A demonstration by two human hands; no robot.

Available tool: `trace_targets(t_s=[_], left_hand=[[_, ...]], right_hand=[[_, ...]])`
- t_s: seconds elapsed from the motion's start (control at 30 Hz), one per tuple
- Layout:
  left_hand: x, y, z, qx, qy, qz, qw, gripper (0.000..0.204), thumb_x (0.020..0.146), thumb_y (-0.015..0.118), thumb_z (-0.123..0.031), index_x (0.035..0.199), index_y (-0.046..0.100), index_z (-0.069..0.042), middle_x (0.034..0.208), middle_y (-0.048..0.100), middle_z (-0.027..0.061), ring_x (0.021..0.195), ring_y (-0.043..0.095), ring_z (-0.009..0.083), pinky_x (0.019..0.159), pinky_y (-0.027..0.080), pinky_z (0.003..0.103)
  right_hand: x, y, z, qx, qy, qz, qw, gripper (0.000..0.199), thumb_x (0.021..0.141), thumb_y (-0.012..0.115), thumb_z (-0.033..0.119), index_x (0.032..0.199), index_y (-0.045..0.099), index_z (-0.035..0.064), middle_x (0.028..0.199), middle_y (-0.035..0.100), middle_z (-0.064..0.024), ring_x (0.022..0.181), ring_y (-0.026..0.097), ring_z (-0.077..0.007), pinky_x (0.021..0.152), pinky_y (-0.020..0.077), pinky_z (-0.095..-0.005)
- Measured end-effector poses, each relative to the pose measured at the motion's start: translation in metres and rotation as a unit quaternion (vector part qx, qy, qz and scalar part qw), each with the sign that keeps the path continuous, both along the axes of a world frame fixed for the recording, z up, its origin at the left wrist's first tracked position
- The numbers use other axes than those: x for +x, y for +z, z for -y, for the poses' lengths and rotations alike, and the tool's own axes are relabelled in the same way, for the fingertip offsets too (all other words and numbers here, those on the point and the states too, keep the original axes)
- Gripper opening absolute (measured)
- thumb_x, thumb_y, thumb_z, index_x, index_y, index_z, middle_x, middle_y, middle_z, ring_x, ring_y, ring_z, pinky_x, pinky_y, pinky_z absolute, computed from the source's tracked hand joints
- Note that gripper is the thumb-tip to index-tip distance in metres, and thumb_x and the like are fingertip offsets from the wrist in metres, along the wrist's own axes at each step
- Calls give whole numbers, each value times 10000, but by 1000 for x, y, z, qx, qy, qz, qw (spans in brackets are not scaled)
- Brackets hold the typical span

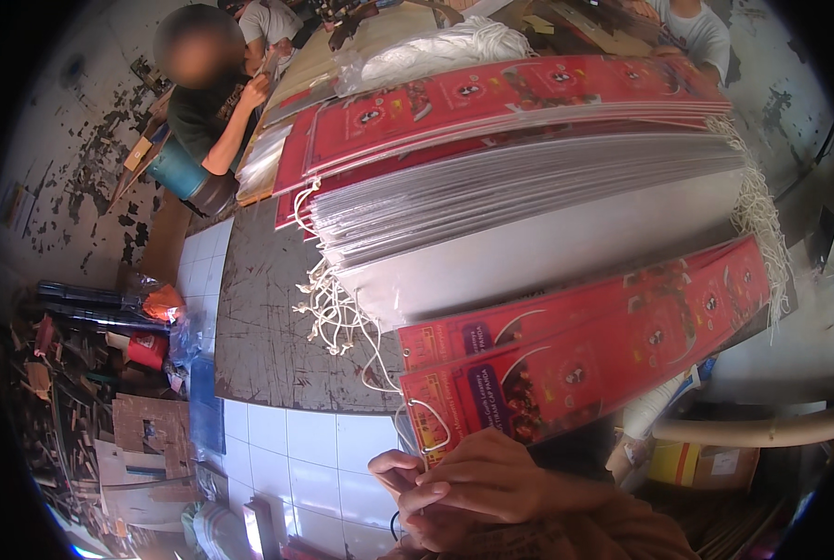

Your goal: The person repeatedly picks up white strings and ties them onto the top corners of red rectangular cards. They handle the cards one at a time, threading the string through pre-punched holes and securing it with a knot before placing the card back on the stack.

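Close to my body, my left hand (398, 471) and my right hand (496, 476) meet at the near left corner of a long red printed plastic sheet (613, 359). The fingers of both hands are closed in a pinch around a thin white string (443, 418), which loops at that corner. My right hand partly covers my left, so the string's end is hidden. Beneath this sheet lies another red printed sheet (454, 342). Just beyond is a thick fanned stack of sheets with pale grey backs (547, 243), with knotted white strings (328, 303) hanging from its left end.
More red sheets (491, 89) and a white string bundle (445, 49) lie farther back on the scratched dark table (267, 327). One person (202, 112) sits at the far left; another (697, 37) is at the far right. Cardboard and scraps (146, 439) crowd the left floor.
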State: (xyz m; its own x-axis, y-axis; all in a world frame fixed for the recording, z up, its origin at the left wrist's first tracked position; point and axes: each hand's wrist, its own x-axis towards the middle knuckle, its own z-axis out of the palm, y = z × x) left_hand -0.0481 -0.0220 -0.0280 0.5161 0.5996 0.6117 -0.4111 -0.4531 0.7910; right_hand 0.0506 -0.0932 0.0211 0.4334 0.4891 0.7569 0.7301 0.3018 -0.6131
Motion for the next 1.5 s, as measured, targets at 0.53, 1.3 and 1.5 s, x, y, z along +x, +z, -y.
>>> trace_targets(t_s=[0.53, 1.3, 1.5], left_hand=[[-1, 13, -31, 26, -34, -85, 995, 530, 904, 330, -408, 587, 548, -43, 536, 521, 37, 485, 464, 163, 600, 295, 340], [-18, 12, -50, -395, -115, -198, 889, 279, 874, 459, -230, 856, 525, 40, 776, 499, 78, 693, 455, 165, 647, 362, 246], [-50, 9, -77, -92, -153, -381, 907, 518, 877, 448, -427, 941, 545, 78, 825, 603, 133, 742, 571, 198, 648, 455, 312]], right_hand=[[-5, -8, -1, 23, 0, 30, 999, 220, 692, 686, 106, 909, 656, 87, 897, 615, -64, 740, 578, -169, 625, 442, -292], [8, -19, -15, -97, 130, -43, 986, 182, 725, 657, 83, 882, 592, 18, 963, 537, -69, 993, 544, -236, 769, 421, -382], [-7, -31, -25, -113, 146, 41, 982, 169, 774, 603, 97, 889, 582, -25, 1091, 538, -126, 1075, 520, -262, 860, 434, -392]])
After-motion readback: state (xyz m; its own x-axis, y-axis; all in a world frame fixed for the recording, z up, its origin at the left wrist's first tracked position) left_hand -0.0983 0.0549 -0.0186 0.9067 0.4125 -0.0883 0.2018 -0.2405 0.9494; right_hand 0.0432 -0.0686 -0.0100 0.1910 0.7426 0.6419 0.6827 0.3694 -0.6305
